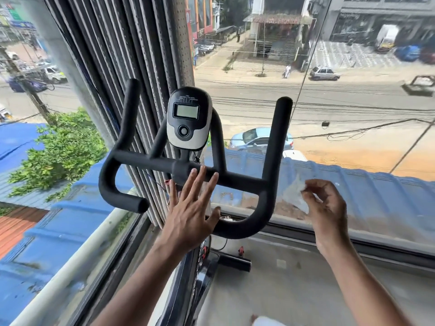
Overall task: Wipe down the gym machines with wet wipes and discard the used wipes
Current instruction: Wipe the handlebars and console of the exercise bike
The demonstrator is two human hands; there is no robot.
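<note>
Wipe held right of the handlebar

Right hand (326, 205) pinches the wet wipe (295, 194); left hand (190, 212), fingers straight, reaches the handlebar (146, 162) centre.

We record a grey concrete floor (294, 285), running from the near edge to the base of the glass window (353, 142) at the far side and left. Standing directly on it: one exercise bike, its black base bar (231, 263) lying flat on the floor near the centre, with red fittings (240, 251) just above that bar. We note a small pale square patch (281, 263) on the floor, right of the base bar. A dark window frame (353, 241) borders the floor's far edge.
</note>
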